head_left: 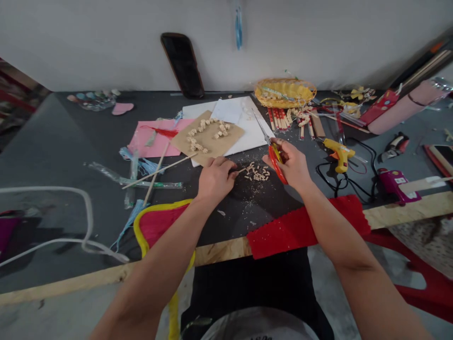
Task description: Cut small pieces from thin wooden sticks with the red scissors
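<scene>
My right hand [294, 164] is closed round the red and yellow handles of the scissors [262, 126]. Their blades point up and away, toward the white sheet. My left hand [216, 180] rests low over the dark table, its fingers pinched on a thin wooden stick [242, 170]. The stick's tip reaches a small heap of short cut pieces [259, 173] lying between my hands, with crumbs scattered around. Just beyond my left hand, brown cardboard [209, 138] carries clusters of pale little pieces [197, 144] set in a curve.
A yellow glue gun [339, 154] with a black cord lies right of my right hand. Behind it are a yellow basket [285, 92] and a pink bottle [403, 107]. A phone [182, 65] leans on the wall. Red felt [283, 232] overhangs the front edge; wrapped sticks [152, 183] lie left.
</scene>
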The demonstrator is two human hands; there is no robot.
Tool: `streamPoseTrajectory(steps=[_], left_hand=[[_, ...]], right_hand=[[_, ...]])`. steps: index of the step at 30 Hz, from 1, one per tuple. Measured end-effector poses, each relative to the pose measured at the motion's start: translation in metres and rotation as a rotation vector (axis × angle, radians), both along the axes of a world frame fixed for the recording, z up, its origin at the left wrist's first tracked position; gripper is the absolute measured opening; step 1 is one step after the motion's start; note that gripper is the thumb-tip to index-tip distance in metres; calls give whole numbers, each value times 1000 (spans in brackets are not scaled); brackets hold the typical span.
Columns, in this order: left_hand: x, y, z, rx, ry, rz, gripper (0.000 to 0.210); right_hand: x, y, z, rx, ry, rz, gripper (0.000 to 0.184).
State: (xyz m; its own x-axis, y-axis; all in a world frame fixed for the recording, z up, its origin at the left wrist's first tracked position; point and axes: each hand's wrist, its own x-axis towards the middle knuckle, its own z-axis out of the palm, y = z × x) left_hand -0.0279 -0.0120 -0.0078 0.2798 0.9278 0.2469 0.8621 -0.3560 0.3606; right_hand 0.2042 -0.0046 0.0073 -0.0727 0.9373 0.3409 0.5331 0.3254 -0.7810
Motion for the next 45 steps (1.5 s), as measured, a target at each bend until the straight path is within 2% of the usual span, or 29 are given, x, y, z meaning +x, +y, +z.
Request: streamPoseTrajectory(steps=[3,5,7,11,16,21,28,39,45], left_hand=[[0,1,-2,-33,52,-26,14],[1,2,-1,-36,41,-54,14],[1,1,2,-37,-1,-27,14],[2,-3,11,-11,-272,132,11],[2,-5,11,23,-704,89,14],[1,-1,5,8,-869,70,19],[2,-2,6,-17,-841,18,40],[2,-3,11,-55,-798,-36,46],[1,-3,12,-87,-843,-67,49]], right_hand=[[1,1,-1,-85,43,7,61],[0,1,-1,-115,34,24,64],[-1,0,0,-143,-3,41,66],[-2,-3,4,-115,-101,114,70],[-7,-8,8,78,-228,317,70],[-12,-12,6,147,-303,349,73],[-13,-13,6,131,-321,349,68],[-14,-14,9,90,-307,369,70],[-15,-17,13,23,-231,405,67]])
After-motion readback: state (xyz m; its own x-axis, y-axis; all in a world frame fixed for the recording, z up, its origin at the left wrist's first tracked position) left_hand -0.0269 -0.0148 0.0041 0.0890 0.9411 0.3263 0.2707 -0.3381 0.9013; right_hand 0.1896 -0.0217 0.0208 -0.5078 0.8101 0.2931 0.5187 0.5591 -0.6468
